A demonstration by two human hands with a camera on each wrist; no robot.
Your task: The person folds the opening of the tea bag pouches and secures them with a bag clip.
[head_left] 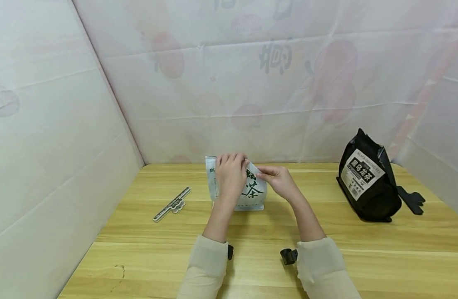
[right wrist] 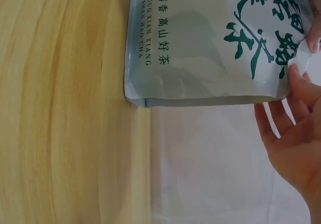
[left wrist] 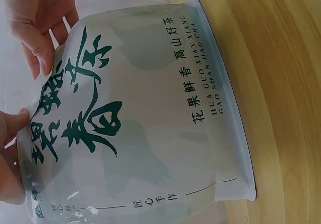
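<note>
A pale tea bag (head_left: 253, 201) with large dark green characters stands upright on the table in the head view. My left hand (head_left: 230, 174) grips its top edge, covering part of the front. My right hand (head_left: 282, 182) pinches the upper right corner between thumb and fingers. In the left wrist view the bag (left wrist: 150, 158) appears sideways, its top crumpled between both hands. The right wrist view shows the right thumb on the front of the bag (right wrist: 195, 73) near its top edge, other fingers behind. The contents are hidden.
A long clip (head_left: 170, 206) with black-and-white stripes lies to the left. At the right stands a black bag of oolong tea (head_left: 367, 182), leaning, its label facing forward. Partly behind it lies a black hand-shaped object (head_left: 413, 200). A pale cloth wall (head_left: 221, 91) closes off the table's back.
</note>
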